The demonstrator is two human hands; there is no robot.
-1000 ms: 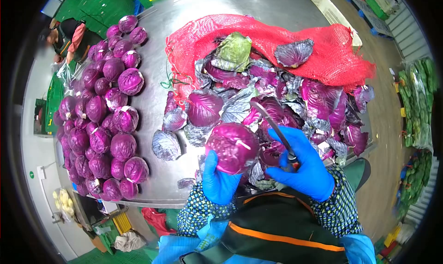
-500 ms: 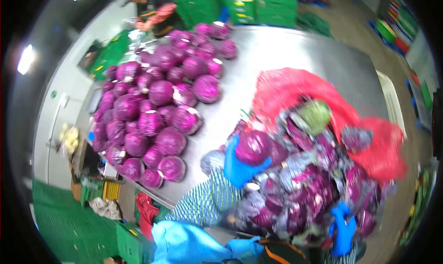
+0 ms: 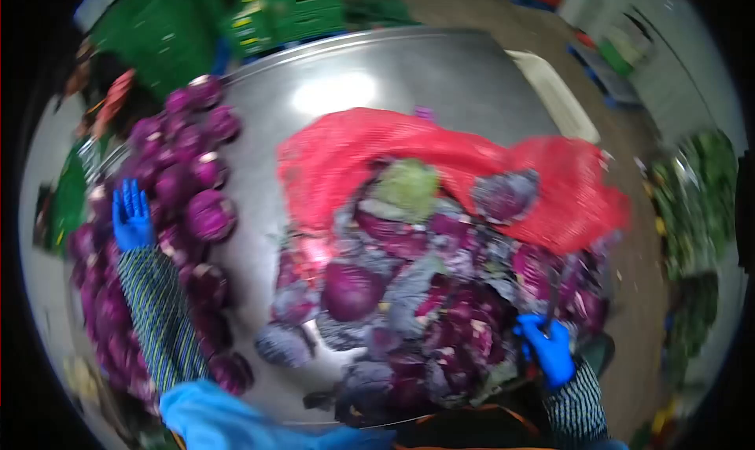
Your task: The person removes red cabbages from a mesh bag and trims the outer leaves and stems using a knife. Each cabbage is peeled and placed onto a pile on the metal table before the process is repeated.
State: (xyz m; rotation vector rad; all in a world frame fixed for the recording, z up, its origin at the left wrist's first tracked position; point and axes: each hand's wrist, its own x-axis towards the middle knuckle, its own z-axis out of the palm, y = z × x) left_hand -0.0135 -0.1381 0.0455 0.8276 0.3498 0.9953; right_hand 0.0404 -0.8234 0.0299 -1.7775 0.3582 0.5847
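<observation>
My left hand, in a blue glove, reaches out over the pile of trimmed red cabbages at the left. Its fingers are stretched out and I see nothing held in them. My right hand, gloved in blue too, is closed at the lower right around what looks like a knife, its dark narrow blade blurred and pointing away from me. Beside it lies a heap of loose cabbage leaves. A smooth round red cabbage rests at the heap's left side.
A red mesh sack lies behind the leaves on the steel table, with a leafy cabbage on it. Green crates stand beyond the far edge. A white tub is at the right. Another person's sleeve shows far left.
My left hand has moved from the leaf heap to the cabbage pile at the left, and the cabbage it held is out of it. The view has turned rightward.
</observation>
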